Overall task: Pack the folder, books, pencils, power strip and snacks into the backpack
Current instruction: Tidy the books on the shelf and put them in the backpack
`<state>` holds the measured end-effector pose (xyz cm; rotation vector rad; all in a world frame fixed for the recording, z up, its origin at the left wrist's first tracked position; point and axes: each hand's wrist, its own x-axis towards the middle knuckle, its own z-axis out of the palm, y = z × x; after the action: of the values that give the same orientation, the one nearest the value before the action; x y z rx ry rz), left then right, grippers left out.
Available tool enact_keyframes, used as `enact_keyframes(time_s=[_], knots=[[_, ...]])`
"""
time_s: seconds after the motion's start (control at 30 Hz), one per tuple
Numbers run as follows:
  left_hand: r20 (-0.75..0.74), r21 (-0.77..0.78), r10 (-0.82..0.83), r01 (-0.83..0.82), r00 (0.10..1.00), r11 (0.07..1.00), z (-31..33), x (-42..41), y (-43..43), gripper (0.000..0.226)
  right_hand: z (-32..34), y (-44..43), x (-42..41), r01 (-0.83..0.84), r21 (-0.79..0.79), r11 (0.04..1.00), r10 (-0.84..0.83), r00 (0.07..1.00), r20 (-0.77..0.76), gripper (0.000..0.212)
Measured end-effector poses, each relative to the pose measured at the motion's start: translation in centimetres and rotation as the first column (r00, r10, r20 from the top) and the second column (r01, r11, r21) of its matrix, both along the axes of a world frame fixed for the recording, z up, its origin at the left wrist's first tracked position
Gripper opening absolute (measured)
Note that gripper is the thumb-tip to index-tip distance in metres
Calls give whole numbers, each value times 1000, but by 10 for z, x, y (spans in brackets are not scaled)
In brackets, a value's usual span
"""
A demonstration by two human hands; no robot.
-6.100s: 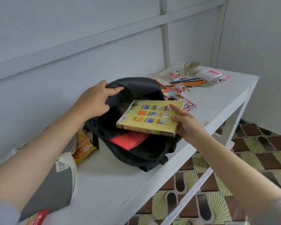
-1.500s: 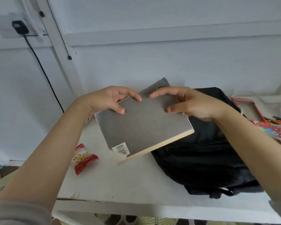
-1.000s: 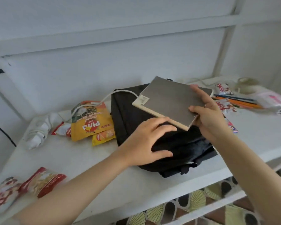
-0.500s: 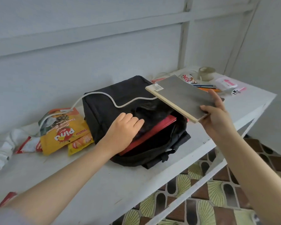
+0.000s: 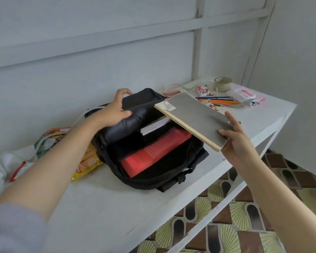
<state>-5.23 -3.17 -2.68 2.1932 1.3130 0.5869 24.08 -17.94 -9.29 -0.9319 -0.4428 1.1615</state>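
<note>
At centre frame the left hand is gripping the black backpack's top flap, pulling it up and back. The right hand is pinching the grey book by its near corner, tilted over the opening. Half a second ago the left hand was lying flat on the flap; the mouth is gaping wider now, showing the red folder and a white book inside. Pencils are lying upper right on the desk; snack packets are sitting left, partly behind the forearm.

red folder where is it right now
In the head view, the flat red plastic folder lies inside the open black fabric backpack at centre frame, below a white-edged book and under the grey-covered book in the right hand.
</note>
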Motion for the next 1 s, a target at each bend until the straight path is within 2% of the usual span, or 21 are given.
enact_keyframes(time_s=[0.07,0.1,0.17,0.23,0.3,0.37,0.43,0.47,0.6,0.9,1.0], knots=[[-7,-43,36,-36,999,998,-5,-6,15,49,0,2,2,-29,-12,1000,29,999,30,60],[-54,-9,46,-47,997,999,-12,-8,20,51,-1,2,2,-48,-19,999,49,998,48,59],[-216,147,72,-41,974,988,-26,-7,19,54,-3,2,3,-82,-29,996,84,994,76,58],[-386,337,83,56,919,940,-38,-3,13,66,-6,1,6,-117,-45,992,121,987,109,57],[-484,421,95,136,870,897,-42,0,3,78,-8,-1,12,-153,-71,986,163,975,150,56],[-558,451,118,181,821,874,-46,-3,2,73,-10,-2,18,-200,-92,976,213,961,178,55],[-621,450,163,178,767,875,-47,-5,-1,54,-11,-2,22,-244,-115,963,264,943,205,55],[-645,442,181,169,743,881,-48,-4,-3,52,-12,-2,23,-264,-129,956,288,932,220,55],[-741,418,208,197,638,887,-50,-3,-4,84,-16,2,20,-327,-159,931,358,904,235,54],[-607,450,113,223,786,865,0,2,0,66,-9,19,4,-421,-153,894,447,863,235,54],[-585,484,117,230,803,844,12,6,-1,63,-4,30,-8,-391,-130,911,411,886,214,55]])
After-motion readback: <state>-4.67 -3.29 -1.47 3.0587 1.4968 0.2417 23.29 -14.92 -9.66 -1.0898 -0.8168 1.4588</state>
